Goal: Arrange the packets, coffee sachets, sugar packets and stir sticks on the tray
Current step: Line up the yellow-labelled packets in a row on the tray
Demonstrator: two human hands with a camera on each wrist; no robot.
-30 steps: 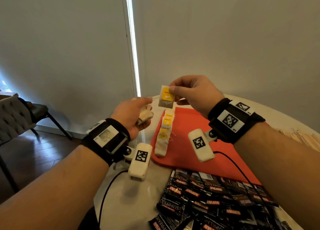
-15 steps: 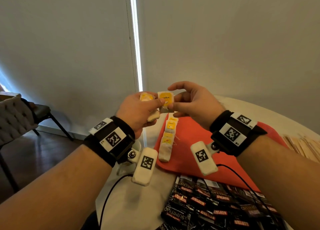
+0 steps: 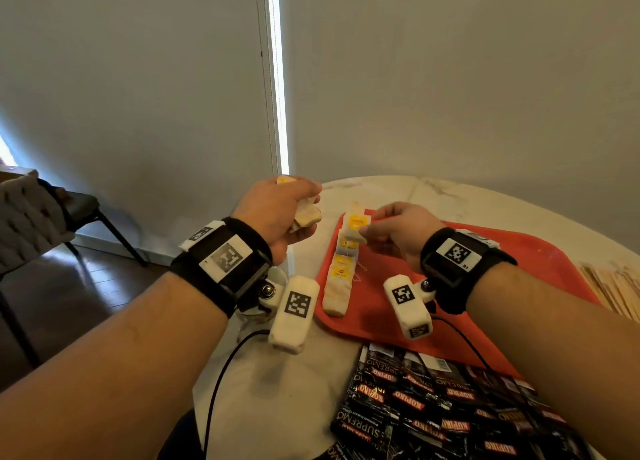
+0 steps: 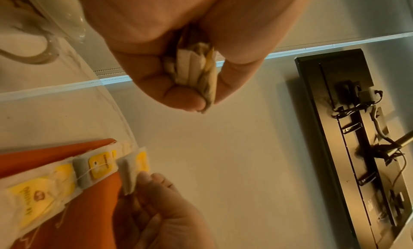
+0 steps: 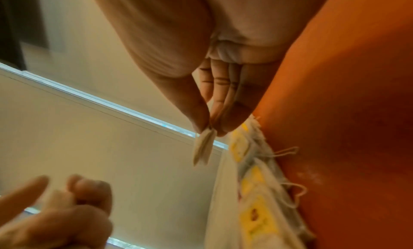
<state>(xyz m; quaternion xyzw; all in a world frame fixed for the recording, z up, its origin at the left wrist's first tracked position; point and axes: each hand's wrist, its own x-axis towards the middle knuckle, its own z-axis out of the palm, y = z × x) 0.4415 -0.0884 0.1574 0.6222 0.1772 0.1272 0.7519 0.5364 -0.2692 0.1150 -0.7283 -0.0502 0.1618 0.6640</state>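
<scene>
Head view: a tea-bag packet [image 3: 356,229] is pinched by the right hand [image 3: 398,232] just beyond the row [image 3: 341,272] on the tray [image 3: 519,251]. More packets [image 3: 306,215] are clutched in the left hand [image 3: 277,206]. Laying it flat at the row's far end seems called for next.

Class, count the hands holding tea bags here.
2: the left hand grips a bunch off the tray's left edge; the right hand pinches one tea bag over the tray.

"KOPIKO" and "SUPREMO" on the black coffee sachets [image 3: 433,404].
</scene>
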